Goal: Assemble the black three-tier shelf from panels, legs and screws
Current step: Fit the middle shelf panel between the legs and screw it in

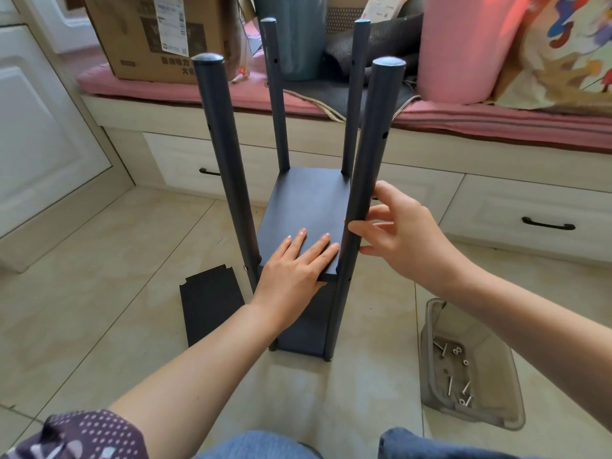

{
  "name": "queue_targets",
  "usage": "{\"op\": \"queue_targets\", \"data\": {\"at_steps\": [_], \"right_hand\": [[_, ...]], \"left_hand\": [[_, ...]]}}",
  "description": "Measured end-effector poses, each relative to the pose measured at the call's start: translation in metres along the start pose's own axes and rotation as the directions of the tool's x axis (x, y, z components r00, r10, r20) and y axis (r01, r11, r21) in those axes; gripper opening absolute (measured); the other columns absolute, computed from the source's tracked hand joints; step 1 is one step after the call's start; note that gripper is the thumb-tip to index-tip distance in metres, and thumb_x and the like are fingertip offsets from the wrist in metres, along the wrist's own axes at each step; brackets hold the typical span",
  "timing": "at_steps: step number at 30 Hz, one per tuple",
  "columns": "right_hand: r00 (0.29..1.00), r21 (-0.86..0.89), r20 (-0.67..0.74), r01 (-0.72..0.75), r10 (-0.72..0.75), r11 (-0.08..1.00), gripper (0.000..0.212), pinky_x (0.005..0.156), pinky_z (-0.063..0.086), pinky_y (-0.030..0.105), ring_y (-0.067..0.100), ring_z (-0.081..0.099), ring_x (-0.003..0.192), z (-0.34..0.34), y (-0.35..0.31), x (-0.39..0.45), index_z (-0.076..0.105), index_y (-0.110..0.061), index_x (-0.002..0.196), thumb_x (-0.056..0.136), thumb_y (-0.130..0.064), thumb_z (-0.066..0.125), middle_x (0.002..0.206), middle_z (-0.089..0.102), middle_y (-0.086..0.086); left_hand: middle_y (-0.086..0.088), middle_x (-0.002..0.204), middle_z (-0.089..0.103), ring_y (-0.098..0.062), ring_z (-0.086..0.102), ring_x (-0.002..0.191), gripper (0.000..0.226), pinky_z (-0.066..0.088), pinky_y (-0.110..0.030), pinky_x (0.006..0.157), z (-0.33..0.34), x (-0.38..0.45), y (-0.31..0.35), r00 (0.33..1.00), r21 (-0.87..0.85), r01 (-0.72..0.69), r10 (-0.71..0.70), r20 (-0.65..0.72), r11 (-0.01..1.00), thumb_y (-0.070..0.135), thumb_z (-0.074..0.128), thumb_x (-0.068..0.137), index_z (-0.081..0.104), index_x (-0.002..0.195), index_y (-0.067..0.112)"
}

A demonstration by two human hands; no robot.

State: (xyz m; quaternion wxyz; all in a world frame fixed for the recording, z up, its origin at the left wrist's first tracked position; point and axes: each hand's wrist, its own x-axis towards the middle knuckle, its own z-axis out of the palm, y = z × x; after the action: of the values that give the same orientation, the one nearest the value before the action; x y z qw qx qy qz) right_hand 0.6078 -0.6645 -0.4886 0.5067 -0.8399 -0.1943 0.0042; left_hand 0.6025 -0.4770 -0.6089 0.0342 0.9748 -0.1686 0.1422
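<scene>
Shelf (pixel 299 226) stands upright on the tiled floor (pixel 99 293), directly ahead of my knees. Four dark round legs (pixel 371 180) rise from it, each capped at the top, with small holes partway down. Two panels sit between the legs: a lower one (pixel 303 332) near the floor and a middle one (pixel 308 207) above it.

My left hand (pixel 294 266) lies flat on the near end of the middle panel, fingers straight, gripping nothing. My right hand (pixel 400 240) is at the near right leg, fingers spread and loosely bent; thumb and fingertips touch the tube, but they do not wrap it. I read it as open contact, not a clamp.

Loose third panel (pixel 212 303), with notched corners, lies flat on the floor just left of the shelf, partly behind my left forearm.

Clear plastic tub (pixel 470 369) sits on the floor to the right, well apart from the shelf. Screws (pixel 448 385) and small nuts or washers lie scattered in its bottom; I cannot tell which.

Behind the shelf runs a low white bench with drawers (pixel 496 213) and dark handles. Its top carries a pink cushion (pixel 198 91), a cardboard box (pixel 159 34), a teal bin (pixel 298 38), a pink roll (pixel 470 48) and a patterned pillow (pixel 569 54). White cabinet doors (pixel 39 127) stand at left. The far legs overlap the bin and the clutter in my view.
</scene>
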Motion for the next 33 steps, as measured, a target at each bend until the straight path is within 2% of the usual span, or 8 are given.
{"op": "queue_targets", "data": {"at_steps": [5, 7, 10, 14, 20, 25, 29, 33], "right_hand": [[1.0, 0.009, 0.016, -0.011, 0.011, 1.0, 0.037, 0.075, 0.062, 0.033, 0.016, 0.071, 0.092, -0.002, -0.001, 0.001, 0.054, -0.019, 0.127, 0.093, -0.009, 0.065, 0.103, 0.069, 0.001], [1.0, 0.029, 0.02, -0.019, 0.019, 0.999, 0.036, 0.075, 0.062, 0.034, 0.016, 0.071, 0.092, -0.003, -0.001, 0.0, 0.055, -0.019, 0.126, 0.093, -0.009, 0.065, 0.103, 0.069, 0.002], [1.0, 0.038, 0.014, -0.021, 0.021, 0.999, 0.037, 0.076, 0.062, 0.034, 0.017, 0.071, 0.09, -0.002, -0.001, -0.001, 0.055, -0.018, 0.127, 0.093, -0.009, 0.065, 0.103, 0.069, 0.004], [1.0, 0.063, 0.004, -0.03, 0.03, 0.998, 0.037, 0.076, 0.062, 0.034, 0.017, 0.072, 0.088, -0.003, -0.001, 0.0, 0.056, -0.018, 0.127, 0.092, -0.009, 0.066, 0.101, 0.069, 0.005], [0.999, 0.111, -0.001, -0.042, 0.042, 0.993, 0.038, 0.077, 0.062, 0.035, 0.015, 0.073, 0.088, -0.017, 0.003, 0.002, 0.059, -0.014, 0.127, 0.091, -0.004, 0.067, 0.099, 0.073, 0.005], [0.999, 0.123, -0.02, -0.036, 0.039, 0.992, 0.04, 0.08, 0.061, 0.037, 0.017, 0.073, 0.091, -0.027, 0.01, 0.0, 0.06, -0.013, 0.129, 0.091, -0.004, 0.066, 0.101, 0.073, 0.005], [1.0, 0.037, -0.011, 0.004, -0.004, 0.999, 0.043, 0.084, 0.06, 0.038, 0.017, 0.071, 0.097, -0.03, 0.016, 0.0, 0.055, -0.014, 0.133, 0.092, -0.009, 0.066, 0.109, 0.072, 0.005], [0.999, 0.007, -0.021, 0.043, -0.043, 0.999, 0.044, 0.088, 0.058, 0.03, 0.008, 0.07, 0.1, -0.037, 0.03, -0.004, 0.055, -0.019, 0.133, 0.092, -0.014, 0.067, 0.111, 0.071, -0.003]], "left_hand": [[0.005, 0.166, 0.016, -0.032, 0.011, 0.154, 0.068, 0.009, -0.045, 0.124, 0.003, 0.0, 0.001, 0.999, -0.003, 0.016, -0.016, 0.039, 1.0, 0.036, 0.052, 0.103, 0.016, 0.16, 0.027], [0.005, 0.167, 0.011, -0.029, 0.006, 0.155, 0.076, 0.007, -0.046, 0.124, 0.004, -0.001, 0.002, 0.998, 0.003, 0.014, -0.014, 0.053, 1.0, 0.039, 0.056, 0.1, 0.011, 0.16, 0.028], [0.006, 0.167, 0.01, -0.027, 0.006, 0.155, 0.091, 0.003, -0.046, 0.123, 0.005, -0.002, 0.002, 0.998, 0.007, 0.012, -0.012, 0.063, 1.0, 0.055, 0.063, 0.091, 0.01, 0.16, 0.029], [0.01, 0.167, 0.007, -0.024, 0.002, 0.155, 0.098, -0.005, -0.043, 0.12, 0.007, 0.001, 0.006, 0.996, 0.024, 0.046, -0.048, 0.071, 0.999, 0.076, 0.052, 0.085, 0.006, 0.16, 0.032], [0.009, 0.165, 0.02, -0.028, 0.015, 0.154, 0.095, 0.011, -0.047, 0.124, 0.008, 0.007, 0.023, 0.996, -0.011, 0.087, -0.087, 0.018, 0.996, 0.081, 0.044, 0.084, 0.022, 0.159, 0.029], [0.008, 0.162, 0.029, -0.029, 0.021, 0.152, 0.087, 0.015, -0.045, 0.123, 0.007, 0.017, 0.043, 0.989, -0.031, 0.146, -0.147, -0.009, 0.989, 0.079, 0.039, 0.087, 0.031, 0.157, 0.028], [0.005, 0.153, 0.046, -0.03, 0.035, 0.146, 0.076, 0.027, -0.046, 0.119, 0.007, 0.019, 0.052, 0.981, -0.052, 0.172, -0.176, -0.079, 0.984, 0.071, 0.049, 0.088, 0.049, 0.148, 0.024], [0.006, 0.153, 0.045, -0.029, 0.034, 0.147, 0.073, 0.027, -0.045, 0.12, 0.007, 0.019, 0.054, 0.978, -0.044, 0.192, -0.195, -0.069, 0.98, 0.07, 0.05, 0.09, 0.049, 0.148, 0.025]]}}
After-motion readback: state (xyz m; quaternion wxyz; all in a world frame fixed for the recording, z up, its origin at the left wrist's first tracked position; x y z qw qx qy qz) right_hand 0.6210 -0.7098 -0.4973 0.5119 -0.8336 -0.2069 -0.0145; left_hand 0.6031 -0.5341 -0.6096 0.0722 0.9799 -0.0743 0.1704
